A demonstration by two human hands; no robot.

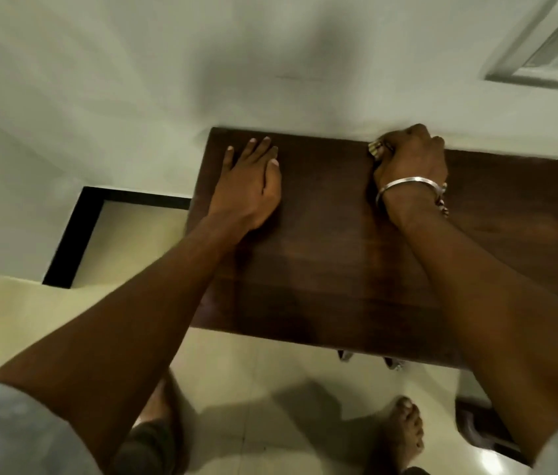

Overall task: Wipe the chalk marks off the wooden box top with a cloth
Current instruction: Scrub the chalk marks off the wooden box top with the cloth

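The dark wooden box top [332, 255] fills the middle of the head view and stands against a white wall. My left hand [251, 186] lies flat on its far left part, fingers straight and pointing at the wall. My right hand [411, 159], with a metal bangle on the wrist, is curled round a bunched pale cloth [377, 149] at the far edge of the top, close to the wall. Only a small end of the cloth shows past the fingers. I see no clear chalk marks on the wood; the frame is blurred.
A white wall [202, 63] runs right behind the box, with a switch and socket plate [551, 60] at the upper right. Pale floor tiles [287, 389] lie below, where my bare feet stand. A black skirting strip [75, 234] runs at the left.
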